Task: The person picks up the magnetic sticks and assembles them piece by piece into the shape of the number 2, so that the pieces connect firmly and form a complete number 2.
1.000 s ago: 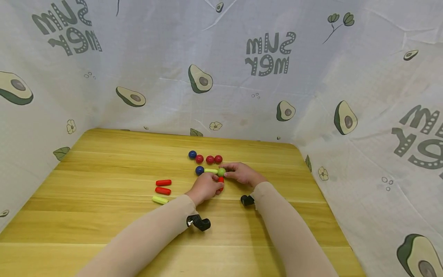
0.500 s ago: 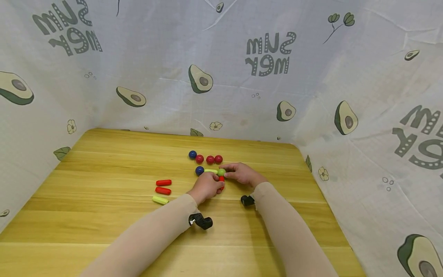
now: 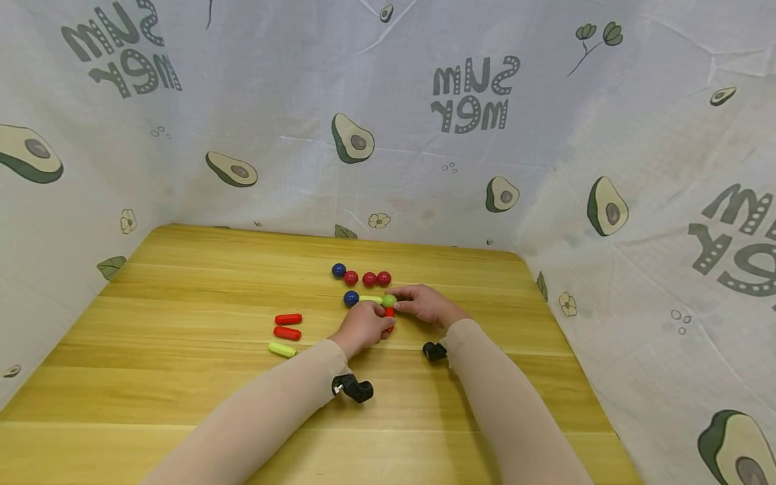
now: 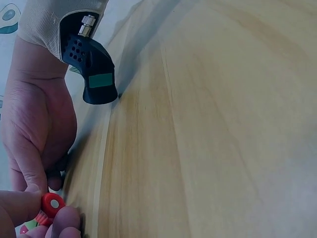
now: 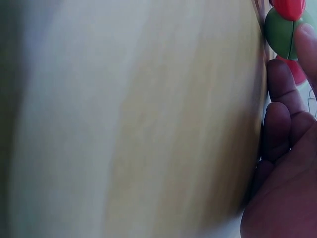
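Observation:
My left hand (image 3: 361,328) pinches a red rod (image 3: 390,313) between thumb and fingers; in the left wrist view the round end of that red rod (image 4: 53,203) faces the camera. The rod's far end meets a green ball (image 3: 389,301). My right hand (image 3: 428,306) holds this ball from the right, the thumb lying against the green ball (image 5: 281,33) in the right wrist view. A yellow-green rod (image 3: 370,298) runs left from the ball to a blue ball (image 3: 351,298). The pieces lie on the wooden table (image 3: 200,283).
Behind the joined pieces stand another blue ball (image 3: 339,270) and several dark red balls (image 3: 370,279). To the left lie two red rods (image 3: 287,318) and a yellow-green rod (image 3: 282,349). A printed white cloth (image 3: 291,135) rises around the table's back and sides.
Hardly anything differs. Both hands keep their hold on the red rod and green ball, and the whole head view has shifted very slightly.

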Demonstrator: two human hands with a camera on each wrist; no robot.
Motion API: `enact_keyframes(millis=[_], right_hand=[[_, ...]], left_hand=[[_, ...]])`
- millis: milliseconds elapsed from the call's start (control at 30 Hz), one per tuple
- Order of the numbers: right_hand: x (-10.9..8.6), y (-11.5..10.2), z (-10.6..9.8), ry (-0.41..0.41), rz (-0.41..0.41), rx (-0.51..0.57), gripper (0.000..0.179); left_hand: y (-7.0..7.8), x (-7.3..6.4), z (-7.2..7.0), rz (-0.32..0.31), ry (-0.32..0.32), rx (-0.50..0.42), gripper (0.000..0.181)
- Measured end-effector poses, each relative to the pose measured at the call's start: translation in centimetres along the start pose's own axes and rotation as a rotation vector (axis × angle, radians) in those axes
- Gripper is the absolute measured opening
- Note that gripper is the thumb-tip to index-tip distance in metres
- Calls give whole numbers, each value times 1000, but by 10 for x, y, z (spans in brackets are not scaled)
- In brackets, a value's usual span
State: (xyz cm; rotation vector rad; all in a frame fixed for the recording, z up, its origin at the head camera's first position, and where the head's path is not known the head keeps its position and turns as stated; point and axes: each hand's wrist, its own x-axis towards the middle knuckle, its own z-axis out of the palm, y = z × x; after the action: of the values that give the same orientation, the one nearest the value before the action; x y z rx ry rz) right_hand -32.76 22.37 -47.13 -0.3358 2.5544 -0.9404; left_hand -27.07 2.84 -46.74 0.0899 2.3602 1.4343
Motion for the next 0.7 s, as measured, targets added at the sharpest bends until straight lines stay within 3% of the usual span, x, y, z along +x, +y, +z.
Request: enact_keyframes(millis=[700], right_hand=[[-2, 1, 0, -1, 2, 16, 42]], left_hand=[[-6, 3, 0, 22, -20, -19, 25]])
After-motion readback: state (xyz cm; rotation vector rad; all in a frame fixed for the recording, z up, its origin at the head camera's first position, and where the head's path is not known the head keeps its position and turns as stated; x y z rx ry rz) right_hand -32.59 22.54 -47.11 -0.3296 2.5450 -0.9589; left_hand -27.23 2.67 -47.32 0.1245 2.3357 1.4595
